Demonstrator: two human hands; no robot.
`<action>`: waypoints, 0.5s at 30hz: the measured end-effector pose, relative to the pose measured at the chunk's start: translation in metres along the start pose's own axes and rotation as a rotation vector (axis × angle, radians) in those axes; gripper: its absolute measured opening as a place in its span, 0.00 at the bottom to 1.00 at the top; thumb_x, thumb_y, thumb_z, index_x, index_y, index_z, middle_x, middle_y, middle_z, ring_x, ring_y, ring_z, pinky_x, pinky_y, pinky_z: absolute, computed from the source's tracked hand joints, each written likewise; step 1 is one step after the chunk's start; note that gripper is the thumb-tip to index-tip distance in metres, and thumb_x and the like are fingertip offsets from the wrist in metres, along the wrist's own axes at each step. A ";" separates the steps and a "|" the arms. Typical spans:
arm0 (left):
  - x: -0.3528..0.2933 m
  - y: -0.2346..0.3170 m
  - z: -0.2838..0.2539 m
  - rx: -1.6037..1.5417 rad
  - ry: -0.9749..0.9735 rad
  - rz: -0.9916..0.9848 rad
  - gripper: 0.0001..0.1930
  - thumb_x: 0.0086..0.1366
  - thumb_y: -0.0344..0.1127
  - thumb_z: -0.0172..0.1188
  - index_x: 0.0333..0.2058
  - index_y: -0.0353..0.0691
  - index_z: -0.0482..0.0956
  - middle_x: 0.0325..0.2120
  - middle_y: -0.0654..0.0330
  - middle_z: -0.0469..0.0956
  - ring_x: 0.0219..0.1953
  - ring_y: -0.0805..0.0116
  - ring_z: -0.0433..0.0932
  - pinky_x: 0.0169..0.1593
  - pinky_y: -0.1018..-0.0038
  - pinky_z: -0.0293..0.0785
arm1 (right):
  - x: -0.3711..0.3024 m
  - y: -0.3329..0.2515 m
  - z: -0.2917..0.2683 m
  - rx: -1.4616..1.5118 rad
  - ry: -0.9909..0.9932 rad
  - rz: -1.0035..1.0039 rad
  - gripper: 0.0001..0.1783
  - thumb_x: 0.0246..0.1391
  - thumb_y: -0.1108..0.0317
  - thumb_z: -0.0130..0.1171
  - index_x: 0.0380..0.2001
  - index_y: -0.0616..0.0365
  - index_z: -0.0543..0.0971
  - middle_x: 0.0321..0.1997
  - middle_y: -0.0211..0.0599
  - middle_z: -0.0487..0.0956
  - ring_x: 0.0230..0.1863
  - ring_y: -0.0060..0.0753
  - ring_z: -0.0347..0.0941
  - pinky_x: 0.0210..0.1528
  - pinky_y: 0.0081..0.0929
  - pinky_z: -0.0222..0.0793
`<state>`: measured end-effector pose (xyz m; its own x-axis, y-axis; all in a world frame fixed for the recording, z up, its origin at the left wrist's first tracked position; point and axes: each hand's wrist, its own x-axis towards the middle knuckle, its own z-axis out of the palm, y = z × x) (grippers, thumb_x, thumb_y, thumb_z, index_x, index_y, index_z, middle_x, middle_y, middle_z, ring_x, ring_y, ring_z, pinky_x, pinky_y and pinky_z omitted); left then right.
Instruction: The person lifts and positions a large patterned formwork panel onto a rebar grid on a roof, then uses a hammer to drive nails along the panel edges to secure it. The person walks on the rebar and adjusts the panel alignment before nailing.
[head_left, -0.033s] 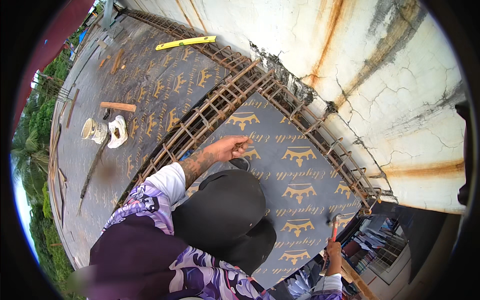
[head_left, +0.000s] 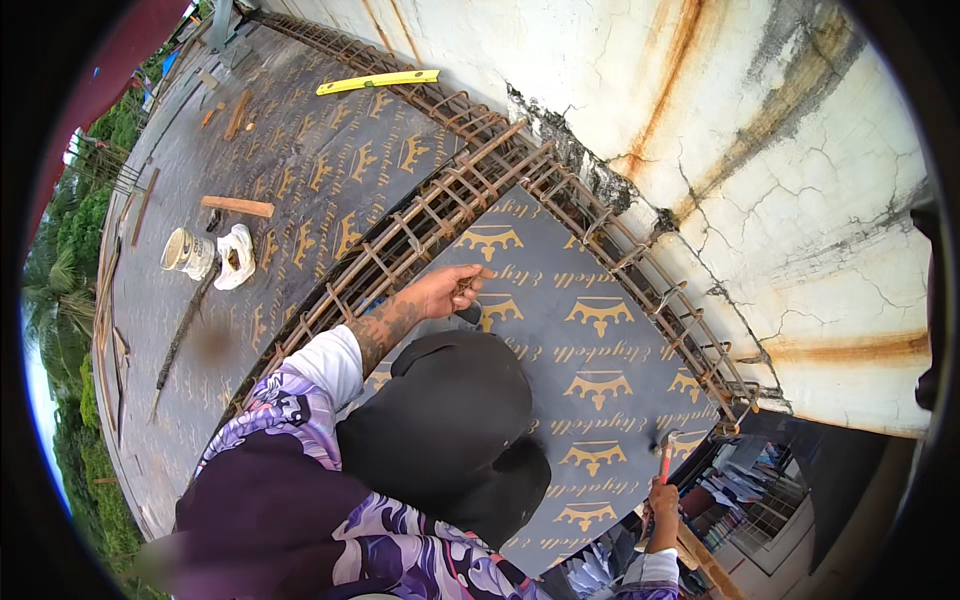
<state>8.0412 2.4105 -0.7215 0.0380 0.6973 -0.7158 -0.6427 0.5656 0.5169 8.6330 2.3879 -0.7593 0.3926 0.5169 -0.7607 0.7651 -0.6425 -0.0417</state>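
My left hand hovers over the dark plywood panel with gold crown prints, just beyond my bent knee. Its fingers are curled round several small brown pieces that look like nails. At the lower right, my right hand grips a hammer by its red handle. The hammer head is low at the panel's right corner, near its edge; whether it touches the surface I cannot tell.
Rusty rebar cages border the panel and meet in a corner by the cracked wall. Beyond lie a yellow spirit level, a wood offcut, a bucket and a white container. Past the panel's lower right edge, the space drops to a lower level.
My left hand has shifted slightly left, its fingers still curled. My right hand and the hammer stay nearly in place, and the view has moved a little.
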 end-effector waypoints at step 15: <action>0.135 0.073 -0.184 0.131 0.016 -0.039 0.15 0.73 0.41 0.40 0.29 0.43 0.69 0.22 0.68 0.63 0.23 0.78 0.59 0.22 0.80 0.53 | -0.079 -0.446 0.157 0.092 -0.011 -0.616 0.29 0.68 0.46 0.42 0.34 0.66 0.73 0.17 0.46 0.75 0.12 0.41 0.73 0.16 0.36 0.68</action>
<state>7.8580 2.4648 -0.8666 0.0484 0.6671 -0.7434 -0.5357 0.6455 0.5443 8.1809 2.5448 -0.7826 -0.1130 0.8027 -0.5856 0.8020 -0.2743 -0.5306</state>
